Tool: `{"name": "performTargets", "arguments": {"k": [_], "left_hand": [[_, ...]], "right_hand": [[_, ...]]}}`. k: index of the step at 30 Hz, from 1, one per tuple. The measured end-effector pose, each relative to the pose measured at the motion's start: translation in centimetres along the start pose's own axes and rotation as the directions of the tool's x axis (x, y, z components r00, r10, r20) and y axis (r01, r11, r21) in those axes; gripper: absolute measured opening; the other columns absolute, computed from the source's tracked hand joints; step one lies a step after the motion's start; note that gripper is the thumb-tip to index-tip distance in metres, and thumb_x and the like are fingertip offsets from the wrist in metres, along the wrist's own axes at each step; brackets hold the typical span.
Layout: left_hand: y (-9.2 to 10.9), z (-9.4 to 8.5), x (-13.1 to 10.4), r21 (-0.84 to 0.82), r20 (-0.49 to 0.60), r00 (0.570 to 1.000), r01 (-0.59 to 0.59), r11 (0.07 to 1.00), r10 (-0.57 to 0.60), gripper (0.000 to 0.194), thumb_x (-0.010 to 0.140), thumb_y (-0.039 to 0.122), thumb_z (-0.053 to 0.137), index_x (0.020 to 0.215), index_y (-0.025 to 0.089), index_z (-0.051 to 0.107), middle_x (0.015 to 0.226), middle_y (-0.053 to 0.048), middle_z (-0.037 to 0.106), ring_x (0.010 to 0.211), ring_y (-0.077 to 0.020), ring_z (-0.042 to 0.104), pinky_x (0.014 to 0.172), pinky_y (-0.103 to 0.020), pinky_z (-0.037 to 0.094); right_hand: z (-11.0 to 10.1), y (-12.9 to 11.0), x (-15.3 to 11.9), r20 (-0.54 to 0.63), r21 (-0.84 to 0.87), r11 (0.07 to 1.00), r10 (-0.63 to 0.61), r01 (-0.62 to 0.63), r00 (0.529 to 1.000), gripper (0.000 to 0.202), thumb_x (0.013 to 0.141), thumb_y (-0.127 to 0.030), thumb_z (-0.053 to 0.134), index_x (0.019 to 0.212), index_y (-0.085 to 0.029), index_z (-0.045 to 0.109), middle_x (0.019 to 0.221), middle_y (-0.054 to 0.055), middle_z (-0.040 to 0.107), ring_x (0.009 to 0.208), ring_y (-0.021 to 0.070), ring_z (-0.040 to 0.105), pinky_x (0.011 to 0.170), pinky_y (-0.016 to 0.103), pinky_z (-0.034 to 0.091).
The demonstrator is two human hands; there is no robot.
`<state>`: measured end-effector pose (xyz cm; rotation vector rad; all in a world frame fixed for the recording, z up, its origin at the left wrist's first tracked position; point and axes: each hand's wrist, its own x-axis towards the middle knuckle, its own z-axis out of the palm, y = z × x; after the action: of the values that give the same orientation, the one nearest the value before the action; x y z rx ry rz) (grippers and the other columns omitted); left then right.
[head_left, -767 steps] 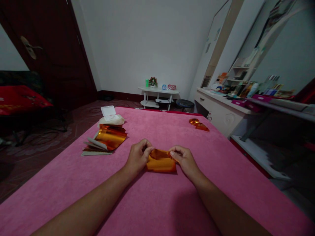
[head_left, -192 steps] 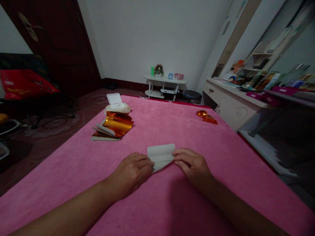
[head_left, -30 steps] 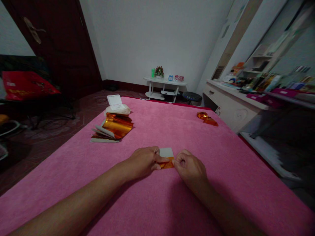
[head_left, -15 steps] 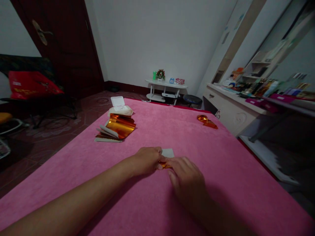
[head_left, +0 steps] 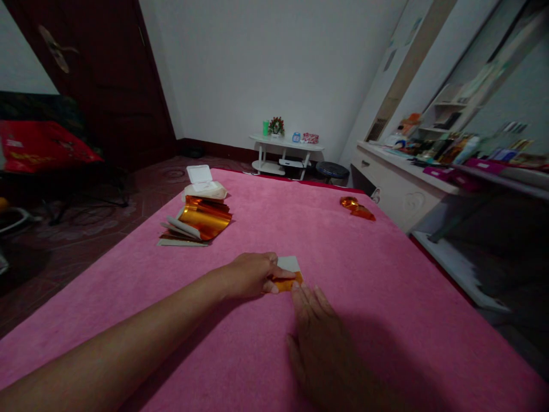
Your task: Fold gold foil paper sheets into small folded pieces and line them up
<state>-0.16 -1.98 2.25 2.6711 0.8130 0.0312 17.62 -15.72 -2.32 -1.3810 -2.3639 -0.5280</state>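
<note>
A sheet of foil paper [head_left: 288,284], orange-gold on one side and pale grey on the other, lies partly folded on the pink cloth [head_left: 240,355]. Its gold flap is turned over the near side, and the grey face [head_left: 289,263] shows beyond it. My left hand [head_left: 253,274] grips the left part of the sheet, forefinger stretched across the flap and thumb at the near edge. With fingers extended, my right hand [head_left: 315,320] touches the flap's right end at the fingertips. Left of centre rests a stack of similar foil sheets [head_left: 206,217], curling upward.
Behind the stack is a white plastic packet with an open lid [head_left: 199,174]. Folded gold foil pieces [head_left: 358,209] lie at the far right of the cloth. Beyond stand a small white table [head_left: 285,141], a dark stool [head_left: 332,170] and a cluttered dresser [head_left: 398,177].
My right hand has drawn back toward me and flattened, uncovering more of the gold flap. My left forefinger now stretches across it. The view has shifted slightly.
</note>
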Motion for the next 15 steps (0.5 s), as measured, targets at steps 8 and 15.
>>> {"name": "performTargets", "arguments": {"k": [8, 15], "left_hand": [[0.1, 0.7, -0.1, 0.052, -0.045, 0.999, 0.006, 0.999, -0.003, 0.053, 0.082, 0.027, 0.058, 0.13, 0.048, 0.046, 0.088, 0.001, 0.054, 0.075, -0.0143, 0.054, 0.06, -0.022, 0.034], [0.7, 1.8, -0.7, 0.086, -0.148, 0.987, 0.071, 0.994, -0.058, 0.053, 0.082, 0.027, 0.06, 0.13, 0.046, 0.047, 0.088, 0.0, 0.054, 0.076, -0.0149, 0.053, 0.061, -0.023, 0.035]], "right_hand": [[-2.2, 5.0, 3.6, 0.26, 0.08, 0.935, 0.316, -0.347, 0.912, 0.027, 0.085, -0.027, 0.049, 0.099, -0.012, 0.066, 0.09, 0.014, 0.071, 0.085, 0.0264, 0.066, 0.083, 0.042, 0.047], [-0.5, 7.6, 8.1, 0.487, 0.361, 0.67, 0.459, -0.649, 0.743, 0.008, 0.071, -0.019, 0.057, 0.068, -0.015, 0.063, 0.059, 0.001, 0.062, 0.053, 0.0122, 0.055, 0.047, 0.022, 0.03]]}}
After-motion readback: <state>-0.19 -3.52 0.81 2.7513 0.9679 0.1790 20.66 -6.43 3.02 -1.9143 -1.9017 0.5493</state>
